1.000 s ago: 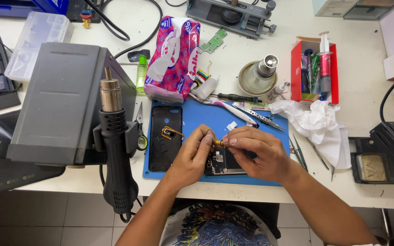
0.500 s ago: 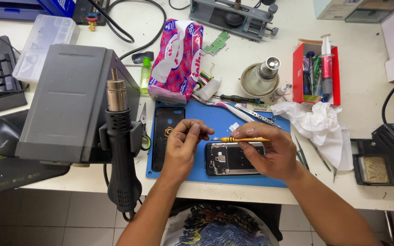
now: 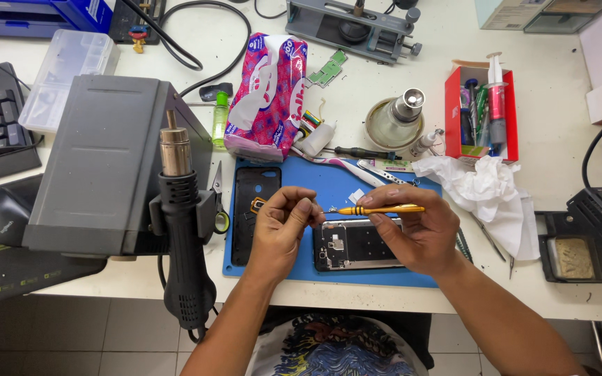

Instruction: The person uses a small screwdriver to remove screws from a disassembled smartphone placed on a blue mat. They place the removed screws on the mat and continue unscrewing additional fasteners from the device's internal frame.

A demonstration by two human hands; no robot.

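While the phone (image 3: pixel 358 244) lies opened at lower centre, the right hand (image 3: pixel 416 233) grips a screwdriver (image 3: pixel 380 209); the left hand (image 3: pixel 283 226) pinches its tip.

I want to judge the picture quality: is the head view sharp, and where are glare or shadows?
Head view: lighting bright and even; the hands, left and right, and the yellow screwdriver look sharp; soft shadows lie on the blue mat under them; mild glare on the opened phone; edges slightly bent by the wide lens.
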